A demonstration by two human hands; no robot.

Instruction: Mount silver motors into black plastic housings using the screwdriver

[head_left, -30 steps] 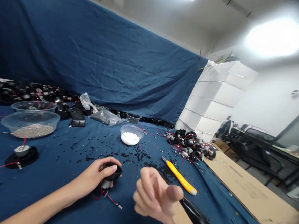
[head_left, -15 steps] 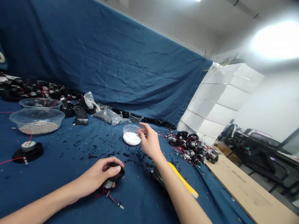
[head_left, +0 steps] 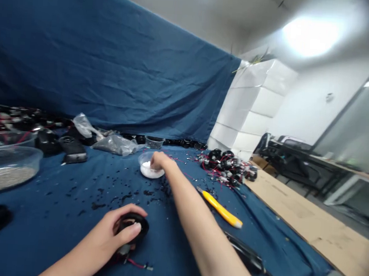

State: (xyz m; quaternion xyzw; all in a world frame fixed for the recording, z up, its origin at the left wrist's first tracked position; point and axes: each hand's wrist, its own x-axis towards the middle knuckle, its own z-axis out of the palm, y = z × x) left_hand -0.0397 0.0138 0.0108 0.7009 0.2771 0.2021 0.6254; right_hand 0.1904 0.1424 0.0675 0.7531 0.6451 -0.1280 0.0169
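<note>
The right hand (head_left: 160, 160) was down in a small clear bowl (head_left: 142, 161) of white pieces (head_left: 146, 170), but whether its fingers pinched any could not be told. On the near side of the bowl and slightly left of it, the left hand (head_left: 111, 232) gripped a round black part (head_left: 145, 226), thumb and fingers curled about its rim, a red wire (head_left: 135, 263) trailing below. Nearer than the bowl and to its right, a yellow tool (head_left: 221, 209) and a black corded tool (head_left: 246, 255) lay on the table (head_left: 171, 254).

no text, number or sign can be read.
</note>
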